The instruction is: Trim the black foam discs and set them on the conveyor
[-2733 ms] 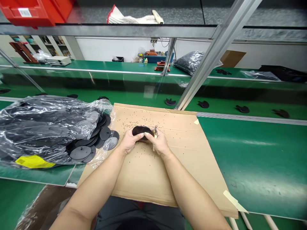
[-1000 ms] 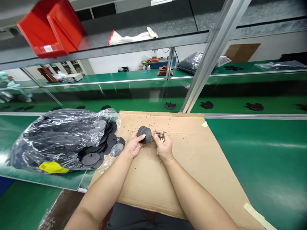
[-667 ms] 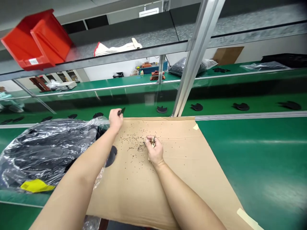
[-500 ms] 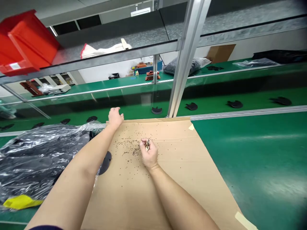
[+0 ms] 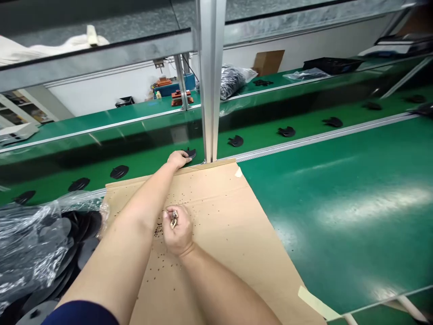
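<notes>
Your left hand (image 5: 177,159) reaches past the far edge of the cardboard sheet (image 5: 216,234), fingers curled down onto a black disc (image 5: 189,154) on the green conveyor belt (image 5: 142,158) beside the metal post (image 5: 209,81). Nearer, your right hand (image 5: 177,230) rests on the cardboard, fingers pinched around a small metal tool (image 5: 173,219). A plastic bag of discs (image 5: 37,243) lies at the left.

Your green bench (image 5: 338,189) carries a cardboard sheet (image 5: 219,234) speckled with dark bits and a plastic bag of black discs (image 5: 40,239); the belt (image 5: 142,160) behind carries spaced black discs (image 5: 119,171).
</notes>
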`<state>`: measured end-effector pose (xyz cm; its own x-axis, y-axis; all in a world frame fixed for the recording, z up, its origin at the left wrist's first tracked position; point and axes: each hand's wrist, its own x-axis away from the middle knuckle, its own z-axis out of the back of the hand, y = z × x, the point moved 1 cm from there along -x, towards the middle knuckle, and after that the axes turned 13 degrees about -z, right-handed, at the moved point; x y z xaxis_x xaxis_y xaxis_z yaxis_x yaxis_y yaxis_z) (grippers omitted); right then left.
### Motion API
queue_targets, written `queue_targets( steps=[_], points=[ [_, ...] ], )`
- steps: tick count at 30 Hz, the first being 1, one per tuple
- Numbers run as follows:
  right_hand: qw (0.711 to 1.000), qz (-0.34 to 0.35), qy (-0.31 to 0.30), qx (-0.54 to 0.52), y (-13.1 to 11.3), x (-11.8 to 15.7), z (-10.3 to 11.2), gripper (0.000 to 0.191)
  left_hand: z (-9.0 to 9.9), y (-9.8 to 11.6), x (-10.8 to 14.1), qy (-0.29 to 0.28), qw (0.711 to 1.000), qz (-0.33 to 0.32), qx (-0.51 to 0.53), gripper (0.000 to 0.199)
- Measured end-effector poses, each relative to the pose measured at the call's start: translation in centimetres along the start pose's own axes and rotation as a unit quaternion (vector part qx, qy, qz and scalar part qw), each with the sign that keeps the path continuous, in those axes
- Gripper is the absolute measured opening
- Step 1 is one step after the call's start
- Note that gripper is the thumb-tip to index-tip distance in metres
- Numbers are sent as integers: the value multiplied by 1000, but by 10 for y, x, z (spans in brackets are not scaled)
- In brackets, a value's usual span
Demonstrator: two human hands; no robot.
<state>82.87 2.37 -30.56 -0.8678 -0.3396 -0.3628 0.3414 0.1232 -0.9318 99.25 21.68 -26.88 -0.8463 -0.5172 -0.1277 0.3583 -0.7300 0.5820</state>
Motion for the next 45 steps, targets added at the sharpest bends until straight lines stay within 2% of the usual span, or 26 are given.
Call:
queue_targets(
  steps=[3, 6, 9, 12, 14, 16, 18, 20, 22, 25, 27, 29, 32, 35, 39, 45],
  points=[
    [1000, 1, -3, 7, -1, -1, 0, 9, -13, 1, -6, 9, 997, 28, 71, 32],
    [1000, -1, 1, 7, -1, -1, 1, 9, -19, 0, -5, 32, 996, 29, 74, 28],
    [1000, 1, -10, 14, -2, -1, 1, 9, -12, 2, 2, 69, 996, -3, 56, 17],
    [999, -8, -19, 24, -2, -1, 1, 11, 6, 3, 18, 168, 985, -16, 49, 14],
    [999, -8, -26, 31, -1, -1, 0, 12, 20, 2, 37, 237, 968, -9, 77, 17],
    [999, -10, -31, 35, 0, -1, -1, 13, 33, 0, 65, 293, 944, 7, 149, 22],
    [999, -22, -27, 35, 1, -2, -3, 15, 43, -2, 103, 338, 905, 19, 256, 30],
    [999, -38, -17, 30, 4, -2, -3, 24, 52, -6, 147, 357, 858, 19, 368, 42],
    [999, -43, -12, 26, 6, -2, -3, 36, 59, -11, 192, 342, 815, 27, 468, 52],
    [999, -31, -27, 35, 8, -1, -3, 47, 65, -21, 249, 251, 763, 67, 592, 42],
    [997, -25, -38, 59, 8, 1, -3, 50, 64, -30, 274, 201, 729, 80, 649, 32],
    [995, -31, -50, 87, 5, 4, -1, 54, 59, -39, 289, 203, 695, 72, 686, 29],
    [992, -20, -72, 101, 0, 8, 4, 57, 49, -50, 298, 225, 658, 70, 715, 28],
    [987, 52, -96, 116, -6, 11, 9, 54, 44, -55, 301, 211, 650, 87, 725, 29],
    [958, 147, -144, 199, -12, 15, 10, 47, 47, -56, 302, 196, 630, 90, 746, 36],
    [920, 200, -186, 280, -15, 20, 6, 38, 53, -59, 301, 210, 586, 104, 776, 33]
  ],
)
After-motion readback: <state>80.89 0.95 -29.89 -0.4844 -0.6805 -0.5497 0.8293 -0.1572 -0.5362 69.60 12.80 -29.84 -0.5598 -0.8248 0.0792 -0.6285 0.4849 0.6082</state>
